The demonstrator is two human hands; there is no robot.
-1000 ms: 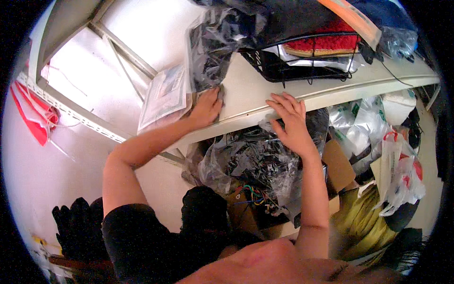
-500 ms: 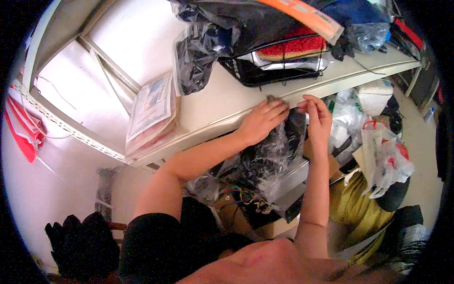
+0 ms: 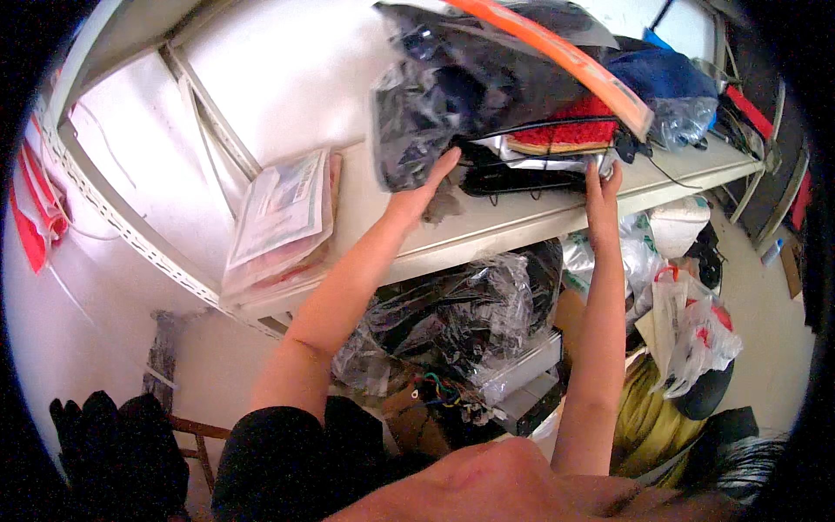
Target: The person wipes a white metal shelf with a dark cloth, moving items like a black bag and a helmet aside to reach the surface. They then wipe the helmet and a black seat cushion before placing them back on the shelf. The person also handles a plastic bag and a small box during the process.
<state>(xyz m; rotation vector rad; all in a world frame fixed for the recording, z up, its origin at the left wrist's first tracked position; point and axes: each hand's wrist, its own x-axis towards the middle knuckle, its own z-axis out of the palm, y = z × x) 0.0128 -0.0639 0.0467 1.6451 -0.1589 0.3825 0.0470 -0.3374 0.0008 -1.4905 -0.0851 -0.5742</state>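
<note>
A black wire basket rests on the white metal shelf in front of me. It holds a red textured item with a tan edge and white wrapped things. My left hand is closed at its left end, fingers partly hidden beneath a clear-wrapped black bundle. At the right end my right hand is closed around the basket's corner. A small grey rag lies under the left hand, by the basket. Over the bundle runs a long orange strip.
Paper packets lie at the shelf's left end. A dark blue bundle sits at its right. Below are black plastic-wrapped goods, coloured wires, white plastic bags and a mustard-yellow cloth.
Both hands have left the shelf's front edge and reached the basket's two ends, moving apart. The grey rag, earlier at the left fingers, now lies on the shelf. The view has shifted.
</note>
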